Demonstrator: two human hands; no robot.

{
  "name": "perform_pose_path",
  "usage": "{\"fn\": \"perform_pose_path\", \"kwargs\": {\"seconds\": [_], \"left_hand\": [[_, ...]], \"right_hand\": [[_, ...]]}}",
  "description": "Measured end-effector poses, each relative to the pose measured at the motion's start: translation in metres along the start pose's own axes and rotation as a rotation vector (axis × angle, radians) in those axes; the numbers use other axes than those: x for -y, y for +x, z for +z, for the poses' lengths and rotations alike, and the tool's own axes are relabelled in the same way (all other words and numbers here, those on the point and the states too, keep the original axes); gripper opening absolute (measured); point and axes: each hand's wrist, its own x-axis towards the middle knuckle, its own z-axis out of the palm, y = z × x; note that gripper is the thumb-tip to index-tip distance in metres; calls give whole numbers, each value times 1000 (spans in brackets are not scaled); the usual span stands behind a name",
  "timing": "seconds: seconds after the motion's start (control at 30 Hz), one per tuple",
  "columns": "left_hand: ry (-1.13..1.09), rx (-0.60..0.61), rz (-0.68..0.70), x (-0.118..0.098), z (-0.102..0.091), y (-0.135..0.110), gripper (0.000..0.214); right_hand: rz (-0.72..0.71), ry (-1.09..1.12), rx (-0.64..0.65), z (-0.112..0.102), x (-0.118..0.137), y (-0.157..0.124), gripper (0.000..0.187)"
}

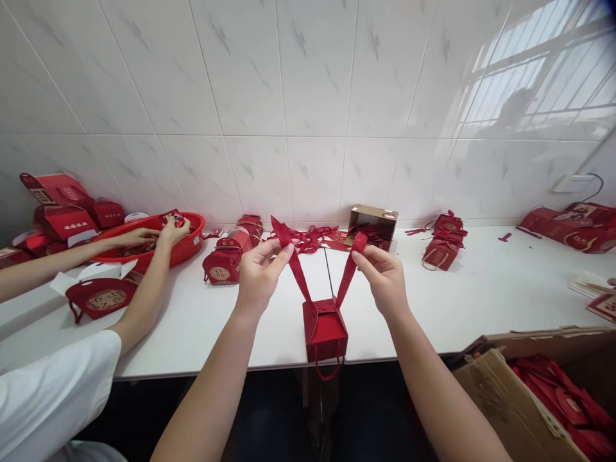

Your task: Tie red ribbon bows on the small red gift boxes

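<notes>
A small red gift box [328,335] stands at the front edge of the white table, its cord handle hanging over that edge. From its top, two ends of a red ribbon [299,274] rise apart in a V. My left hand [260,273] pinches one end between thumb and fingers, with a loose tail sticking up past it. The other end is pinched in my right hand [382,276], where the ribbon bunches above the thumb. Both hands are above the box, one to either side, and neither touches it.
At left, a co-worker's hands [171,232] reach into a red basin [192,247]. Red gift boxes [222,264] stand behind my left hand, others [440,250] at right. Loose ribbons [315,239] and a small carton [385,221] lie near the wall. A large cardboard box [510,391] stands front right.
</notes>
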Motion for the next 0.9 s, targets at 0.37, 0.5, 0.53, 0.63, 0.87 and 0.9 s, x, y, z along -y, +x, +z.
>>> {"fn": "perform_pose_path", "kwargs": {"seconds": [0.37, 0.5, 0.53, 0.63, 0.87, 0.9], "left_hand": [[31, 29, -63, 4, 10, 1, 17], [-18, -43, -91, 7, 11, 1, 23], [-18, -43, -85, 5, 11, 1, 22], [-29, -35, -50, 1, 12, 2, 20], [-146, 19, -38, -1, 18, 0, 20], [-145, 40, -45, -1, 19, -1, 20]], "right_hand": [[-21, 137, 29, -3, 9, 5, 11], [-39, 135, 8, -6, 8, 9, 12], [-41, 135, 4, -6, 8, 10, 12], [-41, 149, 8, -7, 8, 12, 13], [46, 271, 42, -1, 11, 13, 15], [68, 262, 45, 1, 12, 13, 16]]}}
